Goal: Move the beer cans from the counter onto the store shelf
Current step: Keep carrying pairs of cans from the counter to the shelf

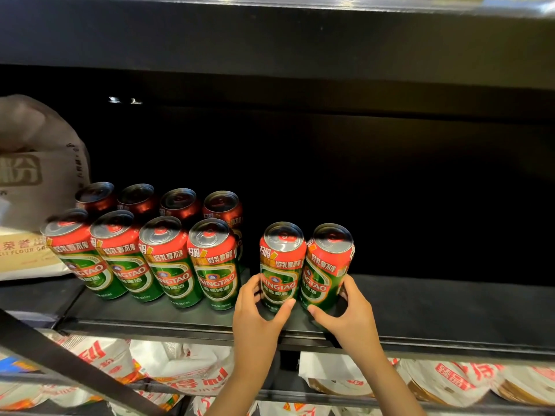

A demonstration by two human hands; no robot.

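Note:
Two green-and-red beer cans stand upright side by side on the black shelf (420, 307). My left hand (258, 313) grips the left can (280, 265) near its base, thumb in front and fingers behind. My right hand (345, 316) grips the right can (326, 265) the same way. To the left, a small gap apart, several more cans (168, 259) stand in two rows, front row lit and back row in shadow.
A brown paper flour bag (36, 163) and a box (24, 253) fill the shelf's far left. The shelf to the right of the held cans is bare and dark. White bags with red print (186, 367) lie on the shelf below. A dark bar (75, 361) crosses the lower left.

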